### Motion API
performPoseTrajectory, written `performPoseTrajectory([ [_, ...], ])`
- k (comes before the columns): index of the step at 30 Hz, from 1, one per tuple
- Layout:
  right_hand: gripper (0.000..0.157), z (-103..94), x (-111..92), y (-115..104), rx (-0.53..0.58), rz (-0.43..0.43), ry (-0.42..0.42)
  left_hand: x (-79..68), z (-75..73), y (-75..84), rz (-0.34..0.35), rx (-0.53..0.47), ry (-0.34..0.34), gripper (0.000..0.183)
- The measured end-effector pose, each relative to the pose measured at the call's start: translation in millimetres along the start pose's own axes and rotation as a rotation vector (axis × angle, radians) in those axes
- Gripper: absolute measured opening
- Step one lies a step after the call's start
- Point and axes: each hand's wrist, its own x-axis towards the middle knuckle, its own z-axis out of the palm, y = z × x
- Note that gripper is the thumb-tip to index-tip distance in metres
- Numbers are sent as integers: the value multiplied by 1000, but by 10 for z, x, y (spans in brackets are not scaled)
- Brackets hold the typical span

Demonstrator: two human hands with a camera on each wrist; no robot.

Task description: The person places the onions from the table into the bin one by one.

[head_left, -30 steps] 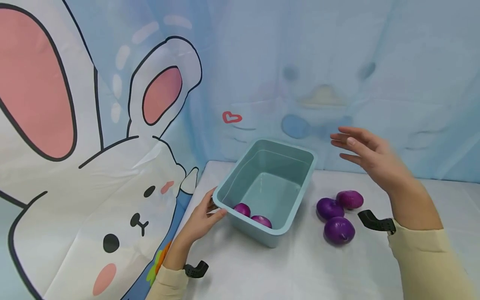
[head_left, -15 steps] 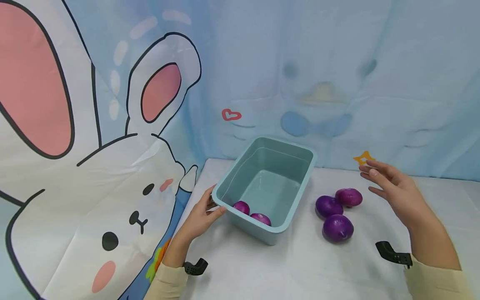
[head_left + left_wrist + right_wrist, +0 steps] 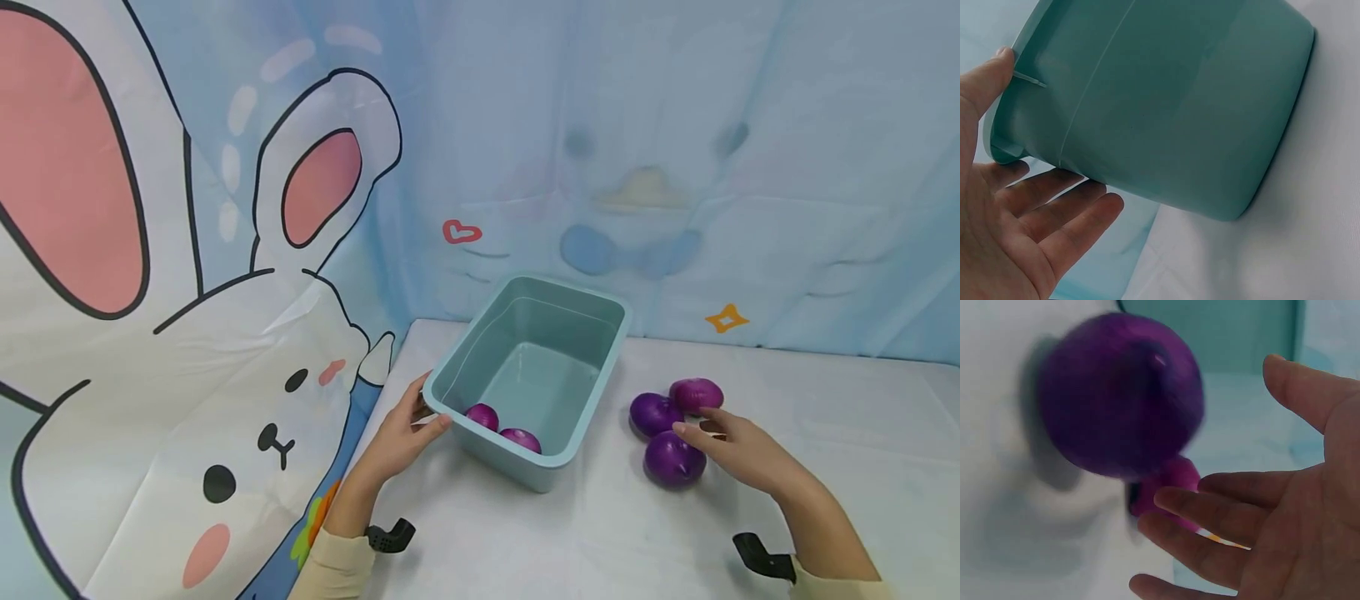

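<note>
My left hand holds the near-left corner of a blue-green plastic bin, thumb at the rim and fingers along the outer wall. Two red onions lie inside at its near end. To the bin's right, three purple-red onions sit close together on the table. My right hand is at the right of this group, thumb and fingers spread around the space beside the nearest onion. In the right wrist view, a gap shows between the fingers and the large onion; the hand holds nothing.
White cloth covers the table. Behind it hangs a light blue printed curtain, close to the bin's far end. A rabbit-print sheet stands along the left side.
My right hand moved from above the far right of the table, first rightward, then down and left to the loose onions. The left hand and the bin have stayed in place.
</note>
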Motion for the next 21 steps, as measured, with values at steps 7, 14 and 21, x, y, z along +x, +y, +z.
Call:
performPoseTrajectory([
  [7,94,172,13,-13,3,5,-15,-6,-3,6,3,-3,-4,73],
  [14,100,311,6,-8,-61,38,-8,3,-2,25,2,2,4,73],
  [21,115,423,34,0,-135,102,-15,0,-5,23,-5,-1,6,74],
])
